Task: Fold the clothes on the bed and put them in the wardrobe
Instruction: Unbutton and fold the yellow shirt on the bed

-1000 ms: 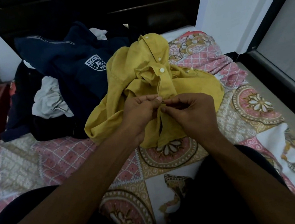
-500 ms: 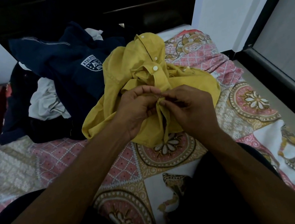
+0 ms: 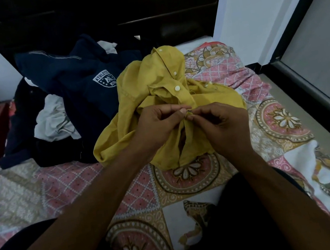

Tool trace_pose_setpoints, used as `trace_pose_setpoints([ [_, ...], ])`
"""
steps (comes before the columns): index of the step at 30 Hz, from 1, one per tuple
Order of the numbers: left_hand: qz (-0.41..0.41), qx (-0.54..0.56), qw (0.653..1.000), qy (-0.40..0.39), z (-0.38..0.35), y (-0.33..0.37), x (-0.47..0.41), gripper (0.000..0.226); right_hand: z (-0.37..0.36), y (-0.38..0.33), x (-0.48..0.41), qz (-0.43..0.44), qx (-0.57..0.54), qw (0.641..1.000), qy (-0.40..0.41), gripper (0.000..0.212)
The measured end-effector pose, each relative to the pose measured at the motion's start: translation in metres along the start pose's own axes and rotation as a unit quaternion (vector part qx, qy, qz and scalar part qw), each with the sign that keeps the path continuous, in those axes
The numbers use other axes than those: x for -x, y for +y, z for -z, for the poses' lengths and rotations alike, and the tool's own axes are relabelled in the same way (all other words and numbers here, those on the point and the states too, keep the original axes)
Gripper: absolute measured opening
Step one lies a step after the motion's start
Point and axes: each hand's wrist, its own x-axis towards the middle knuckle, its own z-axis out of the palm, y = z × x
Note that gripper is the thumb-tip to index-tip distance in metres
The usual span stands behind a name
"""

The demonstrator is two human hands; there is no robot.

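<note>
Both the left hand (image 3: 155,124) and right hand (image 3: 221,123) still pinch one button spot on the shirt (image 3: 153,79), crumpled on the bed (image 3: 282,121) beside the pile (image 3: 82,87), barely shifted, so folding hasn't begun.

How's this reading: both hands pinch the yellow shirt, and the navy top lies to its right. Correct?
One error. The head view shows the navy top lying left of the yellow shirt, not right. The left hand and right hand do both pinch the shirt.
</note>
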Motion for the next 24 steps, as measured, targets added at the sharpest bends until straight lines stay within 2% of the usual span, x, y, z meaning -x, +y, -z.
trace_pose_setpoints([
  [3,-0.033,-0.041,0.999,0.008,0.0,0.0,0.001,0.024,0.0,-0.001,-0.001,-0.002,-0.011,1.0,0.014,0.007],
  [9,-0.062,-0.064,0.996,0.001,-0.005,-0.009,0.003,0.017,-0.001,-0.001,-0.004,0.004,-0.008,1.0,0.024,0.009],
  [13,-0.096,-0.099,0.99,-0.01,-0.007,-0.013,0.007,0.016,0.002,0.005,-0.005,-0.026,-0.069,0.997,-0.033,0.012],
  [17,-0.12,-0.127,0.985,-0.004,-0.004,-0.016,0.002,0.02,0.002,0.008,-0.005,-0.053,-0.104,0.992,-0.043,0.02],
  [21,-0.181,-0.222,0.958,0.021,-0.003,-0.017,0.003,0.015,0.003,0.009,-0.005,-0.041,-0.092,0.993,-0.059,0.015],
  [24,-0.259,-0.308,0.915,0.045,-0.001,-0.016,0.003,0.013,0.003,0.005,-0.004,-0.019,-0.063,0.997,-0.047,0.013],
])
